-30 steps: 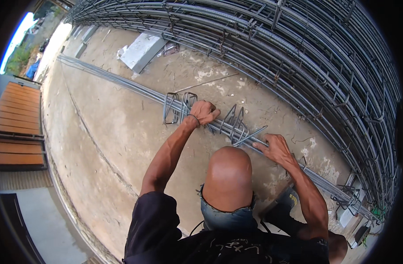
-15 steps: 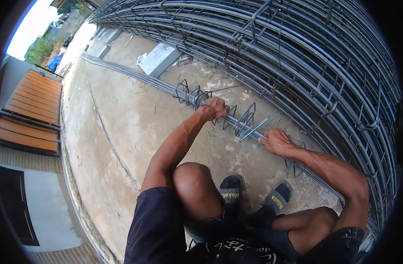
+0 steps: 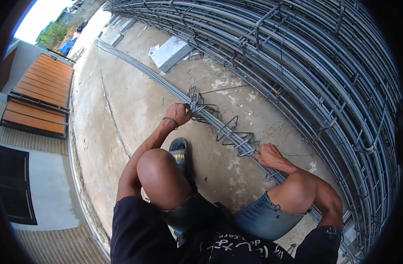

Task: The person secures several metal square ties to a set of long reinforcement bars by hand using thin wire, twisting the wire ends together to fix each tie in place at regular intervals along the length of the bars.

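Note:
A long bundle of grey steel rebar [image 3: 155,78] runs diagonally across the ground in front of me. Bent stirrups are strung along it: a bunched group [image 3: 205,110] beside my left hand and a looser, leaning group [image 3: 235,137] near my right. My left hand [image 3: 178,115], with a dark band at the wrist, is closed at the near side of the bunched stirrups; its fingertips are partly hidden. My right hand [image 3: 272,157] has its fingers curled at the end of the looser group, over the bars. Exactly what its fingertips grip is partly hidden.
Tall stacks of tied rebar cages [image 3: 307,75] fill the far and right side. A white block [image 3: 170,53] lies beyond the bundle. My sandalled foot [image 3: 179,152] and bent knees are close below it. Orange-brown slatted panels [image 3: 43,94] stand at the left wall.
My left hand has moved left along the bundle, to its near side. The stirrups lean and spread differently. My right hand is slightly lower, and my legs have shifted, with the knees wider apart.

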`<action>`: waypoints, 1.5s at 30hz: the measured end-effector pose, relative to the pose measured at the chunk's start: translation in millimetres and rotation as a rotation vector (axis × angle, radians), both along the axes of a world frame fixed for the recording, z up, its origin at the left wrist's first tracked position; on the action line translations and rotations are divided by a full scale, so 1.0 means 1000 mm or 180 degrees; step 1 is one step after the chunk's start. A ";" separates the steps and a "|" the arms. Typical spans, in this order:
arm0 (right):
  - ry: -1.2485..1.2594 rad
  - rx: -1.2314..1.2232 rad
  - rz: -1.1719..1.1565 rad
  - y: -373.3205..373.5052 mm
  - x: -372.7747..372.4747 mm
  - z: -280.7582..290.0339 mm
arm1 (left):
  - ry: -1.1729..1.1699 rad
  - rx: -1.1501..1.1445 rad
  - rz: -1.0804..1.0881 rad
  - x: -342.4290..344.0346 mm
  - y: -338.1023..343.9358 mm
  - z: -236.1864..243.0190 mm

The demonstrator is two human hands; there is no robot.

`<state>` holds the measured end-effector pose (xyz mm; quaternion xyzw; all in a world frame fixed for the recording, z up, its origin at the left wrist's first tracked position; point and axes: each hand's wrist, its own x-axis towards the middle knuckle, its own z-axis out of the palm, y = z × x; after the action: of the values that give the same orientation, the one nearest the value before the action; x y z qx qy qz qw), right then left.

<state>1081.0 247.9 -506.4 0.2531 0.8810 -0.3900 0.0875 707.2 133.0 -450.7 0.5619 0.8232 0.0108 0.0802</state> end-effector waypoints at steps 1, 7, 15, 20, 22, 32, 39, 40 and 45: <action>-0.0024 -0.0043 0.0010 -0.006 0.003 -0.003 | -0.0181 0.0207 0.0610 -0.024 -0.008 -0.011; -0.0613 -0.0347 -0.0030 -0.012 -0.015 0.019 | -0.3430 0.0874 0.3810 -0.137 -0.021 -0.087; -0.0928 -0.0568 -0.1176 -0.019 -0.021 0.031 | -0.4174 0.1712 0.3961 -0.171 0.069 -0.140; -0.0887 0.0082 -0.1626 -0.043 -0.013 0.020 | -0.4131 0.1490 0.3884 -0.162 0.055 -0.167; -0.1061 0.0248 -0.1485 -0.043 -0.018 -0.011 | -0.3940 0.1091 0.3668 -0.195 0.045 -0.172; -0.0326 0.0757 -0.2775 -0.069 -0.031 -0.020 | -0.1255 0.0165 -0.0914 -0.189 0.071 -0.037; 0.0212 0.1425 -0.3176 -0.084 -0.048 -0.014 | -0.0697 -0.0643 -0.3382 -0.014 0.119 0.046; 0.0283 0.1274 -0.3184 -0.084 -0.047 -0.011 | -0.0625 -0.0832 -0.3314 0.005 0.120 0.047; 0.0570 0.1202 -0.3089 -0.093 -0.034 -0.013 | -0.0693 -0.1299 -0.4039 0.095 0.108 0.032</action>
<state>1047.4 155.1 -519.2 0.6089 0.7215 -0.2402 -0.2258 802.3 240.7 -418.3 0.9058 0.3066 -0.1375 0.2580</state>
